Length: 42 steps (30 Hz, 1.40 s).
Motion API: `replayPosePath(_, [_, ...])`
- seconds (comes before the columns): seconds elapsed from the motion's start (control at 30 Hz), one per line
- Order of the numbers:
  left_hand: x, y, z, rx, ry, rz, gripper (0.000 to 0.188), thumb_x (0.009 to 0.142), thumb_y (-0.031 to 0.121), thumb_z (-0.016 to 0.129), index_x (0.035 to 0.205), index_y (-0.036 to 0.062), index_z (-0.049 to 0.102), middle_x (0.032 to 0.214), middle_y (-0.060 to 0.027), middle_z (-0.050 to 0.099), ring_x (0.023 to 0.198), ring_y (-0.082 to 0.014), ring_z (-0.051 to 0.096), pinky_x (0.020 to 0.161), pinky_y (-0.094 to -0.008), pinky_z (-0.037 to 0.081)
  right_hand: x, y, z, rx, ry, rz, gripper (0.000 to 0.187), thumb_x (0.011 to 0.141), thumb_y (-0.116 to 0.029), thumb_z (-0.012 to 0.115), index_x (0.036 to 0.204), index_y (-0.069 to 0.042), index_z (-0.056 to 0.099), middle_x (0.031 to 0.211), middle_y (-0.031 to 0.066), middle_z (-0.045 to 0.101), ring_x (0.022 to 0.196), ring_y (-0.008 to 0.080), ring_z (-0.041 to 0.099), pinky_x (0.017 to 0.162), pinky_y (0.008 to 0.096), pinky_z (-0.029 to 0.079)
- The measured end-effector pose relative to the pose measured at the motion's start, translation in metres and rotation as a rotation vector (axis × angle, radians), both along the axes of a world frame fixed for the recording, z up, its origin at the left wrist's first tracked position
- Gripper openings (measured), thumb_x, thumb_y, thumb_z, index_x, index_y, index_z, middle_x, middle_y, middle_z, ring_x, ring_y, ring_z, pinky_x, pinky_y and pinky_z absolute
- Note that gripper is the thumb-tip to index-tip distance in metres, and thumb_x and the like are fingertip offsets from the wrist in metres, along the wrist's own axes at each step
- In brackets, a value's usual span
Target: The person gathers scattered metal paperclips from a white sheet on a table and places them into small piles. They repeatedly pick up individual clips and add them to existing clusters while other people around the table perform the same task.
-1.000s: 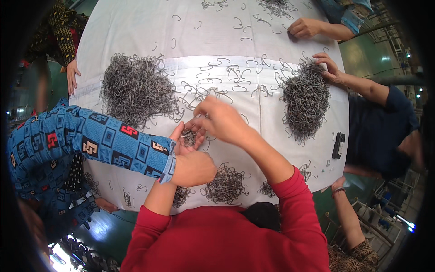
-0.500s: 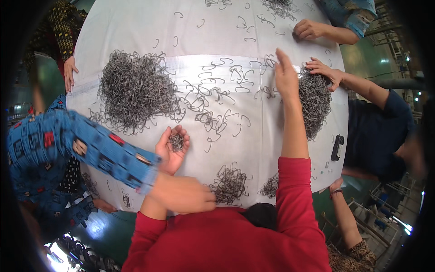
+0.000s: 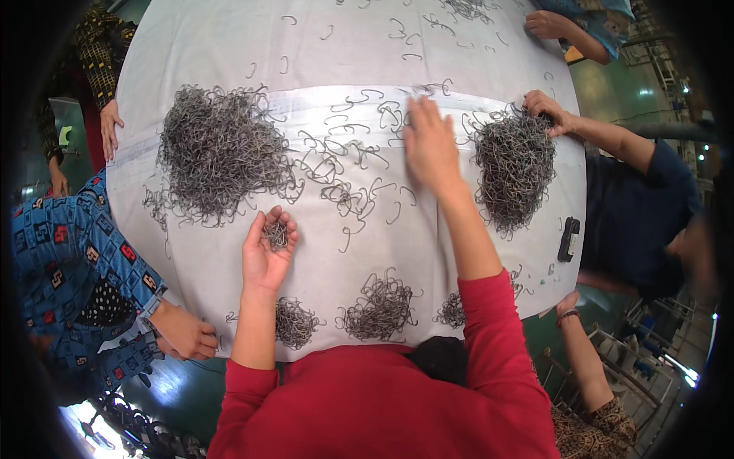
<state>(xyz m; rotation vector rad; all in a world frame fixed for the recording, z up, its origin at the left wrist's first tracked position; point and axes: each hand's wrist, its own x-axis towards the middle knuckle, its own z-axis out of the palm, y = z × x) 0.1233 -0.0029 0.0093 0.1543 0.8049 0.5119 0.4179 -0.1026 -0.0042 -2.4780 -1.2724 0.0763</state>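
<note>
Our left hand (image 3: 265,256), head view: palm up, fingers curled round small hook clump (image 3: 276,236), nearer us than big hook pile (image 3: 222,153) on white-covered bench (image 3: 191,38). Our right hand (image 3: 433,148): blurred, fingers stretched out, well right of big hook pile, beside loose hooks (image 3: 352,197); whether anything sits beneath it, we cannot tell. Second pile (image 3: 516,176) farther right of big hook pile, co-worker's hand (image 3: 549,113) at its far end. Nearer us than big hook pile, we see three smaller piles (image 3: 380,310).
</note>
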Motion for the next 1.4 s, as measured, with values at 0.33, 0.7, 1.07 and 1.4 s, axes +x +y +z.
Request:
replayPosePath(0.33, [0.001,0.0,-0.002,0.045,0.03,-0.027,0.031,0.098,0.027,0.041,0.105,-0.0006,0.054,0.095,-0.0112,0.059,0.086,-0.0226,0.058,0.075,-0.0326,0.052,-0.012,-0.013,-0.014,0.133,0.005,-0.238,0.061,0.088,-0.03,0.058,0.136,0.0,0.035,0.141,0.0306,0.028,0.134,0.041,0.024,0.109,0.0518,0.019])
replayPosePath(0.7, [-0.001,0.0,-0.006,0.088,0.034,-0.055,0.033,0.098,0.028,0.041,0.108,-0.0004,0.054,0.098,-0.0112,0.06,0.089,-0.0228,0.059,0.077,-0.0334,0.052,-0.072,-0.025,-0.001,0.211,0.131,-0.042,0.066,0.086,-0.031,0.06,0.139,-0.004,0.032,0.146,0.023,0.024,0.137,0.0393,0.018,0.109,0.0525,0.018])
replayPosePath(1.07, [0.0,-0.001,-0.007,0.094,0.047,-0.062,0.034,0.098,0.029,0.04,0.109,-0.0004,0.054,0.099,-0.0118,0.06,0.09,-0.0237,0.06,0.078,-0.0341,0.052,-0.048,-0.041,0.002,0.2,0.035,-0.265,0.062,0.09,-0.025,0.054,0.141,-0.003,0.026,0.141,0.0305,0.027,0.134,0.0461,0.021,0.109,0.0548,0.017])
replayPosePath(1.4, [0.0,-0.001,-0.006,0.086,0.039,-0.067,0.034,0.098,0.029,0.041,0.108,-0.0006,0.055,0.097,-0.0111,0.06,0.089,-0.0235,0.059,0.078,-0.0339,0.052,0.031,-0.068,0.029,-0.021,-0.393,-0.113,0.016,0.074,-0.012,0.068,0.09,-0.012,0.066,0.095,0.0029,0.057,0.096,0.0223,0.049,0.088,0.0403,0.033])
